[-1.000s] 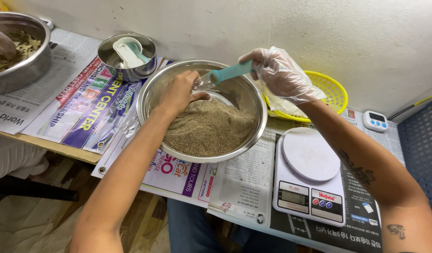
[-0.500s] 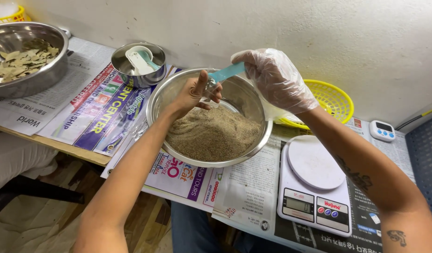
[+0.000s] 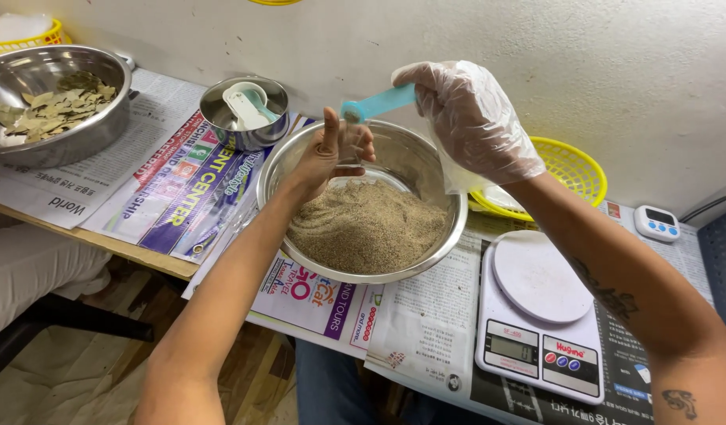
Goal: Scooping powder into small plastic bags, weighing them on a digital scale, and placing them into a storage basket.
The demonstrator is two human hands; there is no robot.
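A steel bowl (image 3: 437,248) of fine brown ground spice sits on newspaper in front of me. Above its far side, my right hand (image 3: 469,122), in a clear plastic glove, grips the handle of a turquoise measuring spoon (image 3: 378,104). My bare left hand (image 3: 331,149) is raised over the bowl with the thumb up, pinching a small clear plastic bag (image 3: 352,148) right under the spoon's head. The spoon's scoop end is partly hidden behind my left thumb.
A white digital scale (image 3: 540,315) stands right of the bowl. A small steel bowl (image 3: 270,130) with measuring spoons sits behind left. A large steel bowl (image 3: 64,142) of dried bay leaves is far left. A yellow basket (image 3: 575,169) and a small timer (image 3: 656,223) lie near the wall.
Both hands have lifted from the bowl's rim to above it. My left hand now holds the small bag up under the spoon.
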